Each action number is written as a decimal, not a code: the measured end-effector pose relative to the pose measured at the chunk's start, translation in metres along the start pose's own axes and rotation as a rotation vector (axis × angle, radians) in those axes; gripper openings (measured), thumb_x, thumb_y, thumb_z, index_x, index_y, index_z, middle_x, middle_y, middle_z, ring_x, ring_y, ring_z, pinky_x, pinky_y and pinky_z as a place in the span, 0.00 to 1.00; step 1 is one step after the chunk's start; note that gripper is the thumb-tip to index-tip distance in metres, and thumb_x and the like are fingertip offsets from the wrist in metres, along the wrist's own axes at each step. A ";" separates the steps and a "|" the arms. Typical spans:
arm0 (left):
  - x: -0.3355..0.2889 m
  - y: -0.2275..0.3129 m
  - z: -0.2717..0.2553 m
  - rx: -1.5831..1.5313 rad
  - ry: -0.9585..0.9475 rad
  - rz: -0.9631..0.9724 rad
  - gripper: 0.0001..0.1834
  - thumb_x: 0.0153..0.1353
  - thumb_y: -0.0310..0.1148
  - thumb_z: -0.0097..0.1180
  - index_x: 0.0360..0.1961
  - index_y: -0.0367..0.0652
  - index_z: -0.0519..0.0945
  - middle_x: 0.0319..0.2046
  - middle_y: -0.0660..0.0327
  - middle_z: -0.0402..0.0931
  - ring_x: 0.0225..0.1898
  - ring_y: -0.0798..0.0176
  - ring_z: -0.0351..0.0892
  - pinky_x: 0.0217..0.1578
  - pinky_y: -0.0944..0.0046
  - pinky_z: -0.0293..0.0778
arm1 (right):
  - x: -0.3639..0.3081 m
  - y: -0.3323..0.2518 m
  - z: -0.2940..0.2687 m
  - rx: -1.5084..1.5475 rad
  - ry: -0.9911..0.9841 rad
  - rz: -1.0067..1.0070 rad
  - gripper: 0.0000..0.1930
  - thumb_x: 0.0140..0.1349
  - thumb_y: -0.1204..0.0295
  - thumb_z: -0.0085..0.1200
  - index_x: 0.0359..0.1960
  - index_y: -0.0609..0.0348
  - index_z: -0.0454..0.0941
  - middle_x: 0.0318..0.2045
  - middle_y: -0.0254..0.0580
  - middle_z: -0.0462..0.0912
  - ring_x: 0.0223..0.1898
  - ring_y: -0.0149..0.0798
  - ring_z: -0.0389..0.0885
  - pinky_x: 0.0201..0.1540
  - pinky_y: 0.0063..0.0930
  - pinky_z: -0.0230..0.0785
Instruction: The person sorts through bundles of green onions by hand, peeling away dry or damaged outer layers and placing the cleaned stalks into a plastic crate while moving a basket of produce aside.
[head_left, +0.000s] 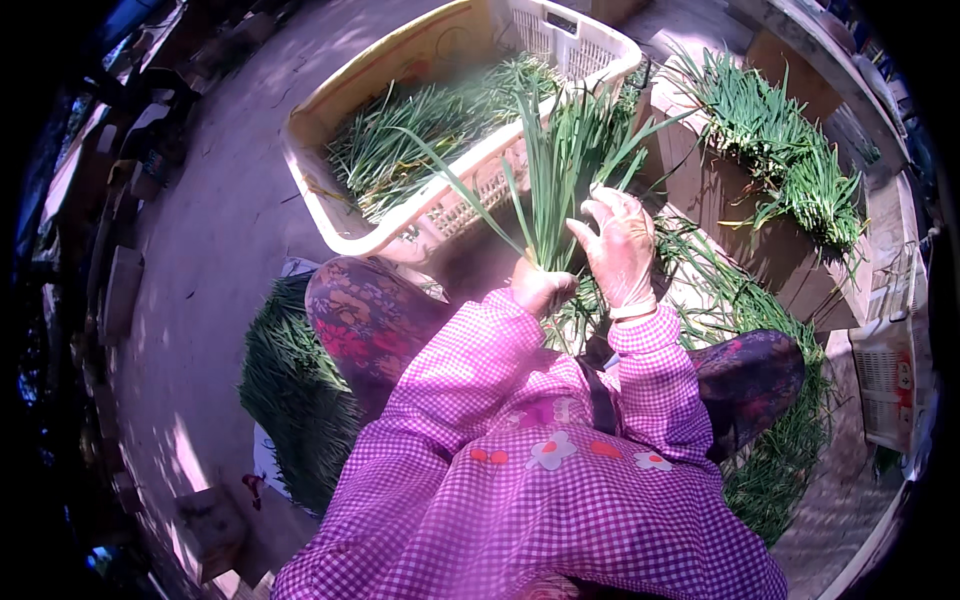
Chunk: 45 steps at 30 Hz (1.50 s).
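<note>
On the far left, a pale floor [210, 270] is stretching along, with a squarish block [210, 525] sitting on it near the lower edge. Just right of the block, a dense dark-green pile [295, 400] of long-leaved stalks is lying on the floor beside the person's left knee [370, 315], which is showing floral cloth. Above that knee, a cream plastic crate [350, 243] with slotted walls is standing tilted across the view, and loose green stalks [430, 140] are lying in it.

Near the middle, the left hand [545, 287], coming out of a pink checked sleeve [475, 345], is closing around the lower end of a bunch of green stalks [550, 190]. The bunch is standing roughly upright in front of the crate, its leaves fanning upward, with a long one splaying out leftward. Just right of the bunch, the right hand [618, 245] is holding its fingers bent with the thumb standing apart; whether its fingertips are touching a leaf, I cannot tell. A pale band [633, 311] is circling its wrist.

Farther right, scattered stalks [775, 485] are spreading around the right knee [750, 375]. Beyond them, leafy bundles [770, 150] are resting on a brown box [715, 195], and a smaller slotted crate [885, 390] is standing near the right edge.
</note>
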<state>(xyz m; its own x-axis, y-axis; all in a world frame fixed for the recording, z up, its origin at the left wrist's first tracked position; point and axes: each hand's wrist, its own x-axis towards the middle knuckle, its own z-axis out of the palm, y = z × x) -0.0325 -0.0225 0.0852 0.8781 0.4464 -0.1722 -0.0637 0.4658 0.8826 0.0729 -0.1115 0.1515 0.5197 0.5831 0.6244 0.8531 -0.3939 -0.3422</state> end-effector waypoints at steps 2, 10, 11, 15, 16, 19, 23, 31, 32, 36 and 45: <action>-0.003 0.015 0.005 0.028 -0.008 0.010 0.29 0.39 0.12 0.50 0.49 0.37 0.69 0.26 0.60 0.74 0.25 0.66 0.75 0.24 0.70 0.70 | 0.002 -0.002 -0.001 0.039 -0.016 0.007 0.12 0.48 0.67 0.60 0.34 0.56 0.78 0.44 0.38 0.77 0.49 0.40 0.71 0.53 0.36 0.59; -0.018 0.063 0.015 -0.313 0.146 0.114 0.27 0.38 0.10 0.51 0.45 0.35 0.74 0.36 0.62 0.76 0.35 0.65 0.76 0.34 0.66 0.73 | 0.019 -0.040 -0.012 0.834 -0.073 0.179 0.08 0.51 0.81 0.57 0.35 0.64 0.77 0.41 0.41 0.77 0.44 0.38 0.73 0.49 0.27 0.63; -0.012 0.057 0.001 -0.088 0.183 0.212 0.23 0.39 0.12 0.52 0.42 0.35 0.75 0.33 0.60 0.77 0.34 0.64 0.77 0.32 0.66 0.73 | 0.021 -0.050 -0.016 0.900 -0.074 0.192 0.08 0.51 0.81 0.57 0.34 0.64 0.77 0.42 0.40 0.76 0.43 0.36 0.73 0.49 0.27 0.63; -0.031 0.099 0.009 -0.272 0.248 0.069 0.07 0.43 0.21 0.54 0.27 0.32 0.78 0.19 0.58 0.75 0.19 0.65 0.75 0.22 0.67 0.72 | 0.027 -0.088 -0.032 1.222 0.006 0.302 0.06 0.51 0.83 0.58 0.31 0.65 0.78 0.42 0.38 0.76 0.45 0.35 0.73 0.49 0.26 0.65; -0.035 0.101 0.005 -0.281 0.256 0.061 0.07 0.43 0.21 0.55 0.27 0.32 0.78 0.20 0.58 0.75 0.20 0.65 0.75 0.23 0.67 0.72 | 0.024 -0.079 -0.022 0.920 0.056 -0.007 0.10 0.50 0.84 0.58 0.36 0.64 0.77 0.44 0.38 0.75 0.46 0.35 0.73 0.51 0.27 0.65; -0.047 0.110 0.001 -0.263 0.314 0.085 0.07 0.43 0.22 0.57 0.27 0.32 0.79 0.20 0.59 0.76 0.22 0.67 0.76 0.24 0.67 0.72 | 0.028 -0.105 -0.027 1.217 0.069 0.196 0.10 0.51 0.84 0.57 0.36 0.63 0.75 0.41 0.39 0.75 0.48 0.37 0.72 0.52 0.30 0.64; -0.071 0.125 0.006 -0.459 0.433 0.029 0.06 0.45 0.25 0.60 0.26 0.34 0.79 0.22 0.61 0.76 0.25 0.68 0.76 0.26 0.68 0.72 | 0.030 -0.116 -0.029 0.608 0.127 -0.317 0.15 0.46 0.82 0.60 0.37 0.58 0.76 0.41 0.38 0.76 0.45 0.41 0.73 0.50 0.32 0.65; -0.103 0.130 -0.004 -0.244 0.561 -0.028 0.07 0.46 0.26 0.56 0.28 0.34 0.78 0.21 0.61 0.74 0.22 0.66 0.73 0.23 0.69 0.68 | 0.027 -0.145 -0.012 1.116 -0.115 -0.070 0.12 0.55 0.83 0.55 0.41 0.64 0.74 0.40 0.36 0.77 0.40 0.29 0.77 0.42 0.22 0.70; -0.103 0.126 -0.005 -0.255 0.569 0.061 0.04 0.47 0.26 0.54 0.24 0.35 0.77 0.19 0.63 0.71 0.20 0.66 0.71 0.22 0.69 0.67 | 0.026 -0.145 -0.010 1.210 -0.190 0.065 0.10 0.56 0.84 0.53 0.40 0.64 0.74 0.40 0.37 0.77 0.37 0.29 0.77 0.40 0.22 0.70; -0.098 0.110 -0.025 -0.206 0.422 0.034 0.15 0.46 0.23 0.54 0.38 0.39 0.75 0.26 0.65 0.72 0.26 0.73 0.70 0.23 0.71 0.66 | 0.024 -0.142 -0.001 1.162 -0.214 0.040 0.02 0.56 0.82 0.50 0.29 0.63 0.72 0.36 0.37 0.73 0.28 0.29 0.72 0.34 0.22 0.68; -0.087 0.103 -0.048 0.003 0.475 0.113 0.04 0.44 0.29 0.57 0.20 0.43 0.74 0.17 0.68 0.68 0.18 0.71 0.64 0.18 0.70 0.58 | 0.028 -0.136 -0.019 1.281 -0.419 0.133 0.04 0.57 0.81 0.50 0.25 0.60 0.72 0.28 0.30 0.70 0.24 0.22 0.64 0.27 0.14 0.56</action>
<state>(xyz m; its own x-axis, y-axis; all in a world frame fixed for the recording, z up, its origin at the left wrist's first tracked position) -0.1380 0.0231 0.1705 0.5523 0.7936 -0.2553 -0.1442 0.3926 0.9084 -0.0293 -0.0546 0.2291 0.3800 0.8540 0.3552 0.1201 0.3352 -0.9345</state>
